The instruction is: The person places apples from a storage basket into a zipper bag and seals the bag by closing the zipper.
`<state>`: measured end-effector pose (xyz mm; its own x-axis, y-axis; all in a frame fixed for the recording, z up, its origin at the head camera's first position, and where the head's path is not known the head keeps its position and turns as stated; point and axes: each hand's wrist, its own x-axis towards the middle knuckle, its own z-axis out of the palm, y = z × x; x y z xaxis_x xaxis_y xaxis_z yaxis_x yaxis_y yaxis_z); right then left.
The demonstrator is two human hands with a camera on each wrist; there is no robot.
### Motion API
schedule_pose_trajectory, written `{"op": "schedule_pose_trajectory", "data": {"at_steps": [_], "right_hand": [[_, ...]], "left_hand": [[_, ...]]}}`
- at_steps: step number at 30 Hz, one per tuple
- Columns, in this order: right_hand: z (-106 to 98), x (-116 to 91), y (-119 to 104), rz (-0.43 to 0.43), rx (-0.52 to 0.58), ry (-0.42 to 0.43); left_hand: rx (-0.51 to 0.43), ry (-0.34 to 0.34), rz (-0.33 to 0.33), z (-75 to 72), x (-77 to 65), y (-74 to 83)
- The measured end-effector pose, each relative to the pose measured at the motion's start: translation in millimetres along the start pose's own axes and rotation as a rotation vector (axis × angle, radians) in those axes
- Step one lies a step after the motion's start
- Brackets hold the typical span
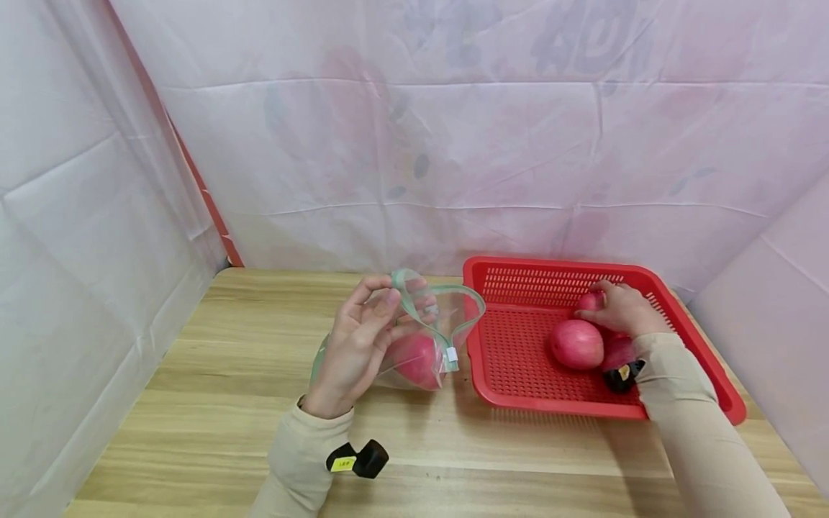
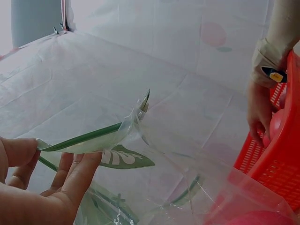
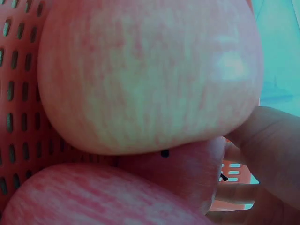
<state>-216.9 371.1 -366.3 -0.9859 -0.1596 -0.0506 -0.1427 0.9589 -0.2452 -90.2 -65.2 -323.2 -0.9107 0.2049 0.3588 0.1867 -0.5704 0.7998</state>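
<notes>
My left hand pinches the rim of a clear zip bag with green edging, between thumb and fingers. The bag's mouth gapes toward the basket, and a red apple lies inside. In the left wrist view a printed green patch shows on the bag. Over in the red basket, my right hand grips an apple near the back wall, thumb on one side and fingers on the other. Two more apples sit by that hand: one in front, another partly hidden under the wrist.
The basket's raised rim surrounds the apples and stands just right of the bag. Both rest on a wooden table. White printed sheets hang behind the table and at both sides.
</notes>
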Motion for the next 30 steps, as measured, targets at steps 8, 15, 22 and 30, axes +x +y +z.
{"op": "schedule_pose_trajectory", "data": {"at_steps": [8,15,22,30], "right_hand": [[-1.0,0.9,0.2,-0.004,0.008,-0.002],[-4.5,-0.9,-1.9,-0.011,0.016,0.037],[-6.7,-1.7,-6.6,-0.045,0.023,0.158],[-9.1,-5.2,-18.5,-0.134,0.094,0.318]], "left_hand": [[0.008,-0.029,0.008,-1.0,0.1,-0.9],[0.024,-0.01,-0.003,1.3,0.1,0.7],[0.018,-0.013,-0.001,1.0,0.6,-0.5],[0.011,-0.016,0.008,0.1,-0.5,-1.1]]}}
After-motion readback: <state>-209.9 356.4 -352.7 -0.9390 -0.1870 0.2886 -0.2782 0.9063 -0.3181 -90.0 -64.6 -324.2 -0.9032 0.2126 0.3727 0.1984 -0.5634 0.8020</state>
